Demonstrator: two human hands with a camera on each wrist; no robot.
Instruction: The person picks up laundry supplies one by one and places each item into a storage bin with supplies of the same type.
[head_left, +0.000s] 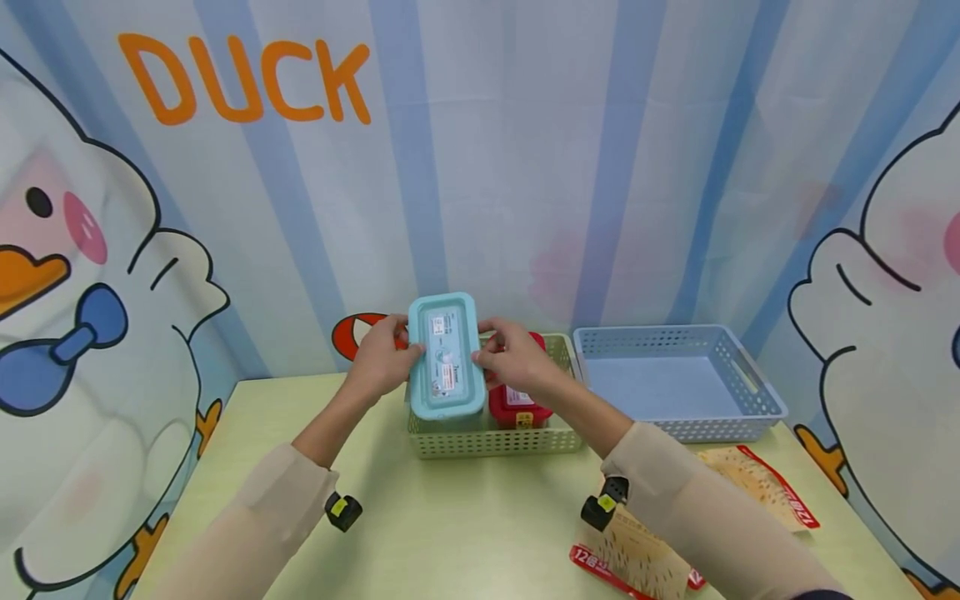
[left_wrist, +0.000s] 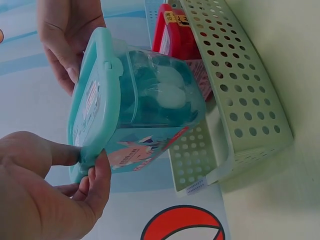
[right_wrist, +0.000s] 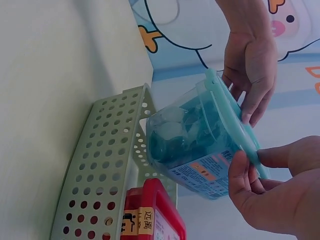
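A teal plastic box with a light teal lid and see-through sides is held over the left part of a green perforated basket. White and teal pieces show through its wall. My left hand pinches the lid's left rim between thumb and fingers. On the opposite rim my right hand pinches the lid the same way. The box tilts, and its lower end is at the basket's opening in both wrist views. Beside it in the basket is a red box with a yellow label, partly hidden by my right hand.
A blue perforated basket stands right of the green one. Two beige and red packets lie on the pale table at the right, partly under my right forearm. Behind the table hangs a striped curtain with duck drawings.
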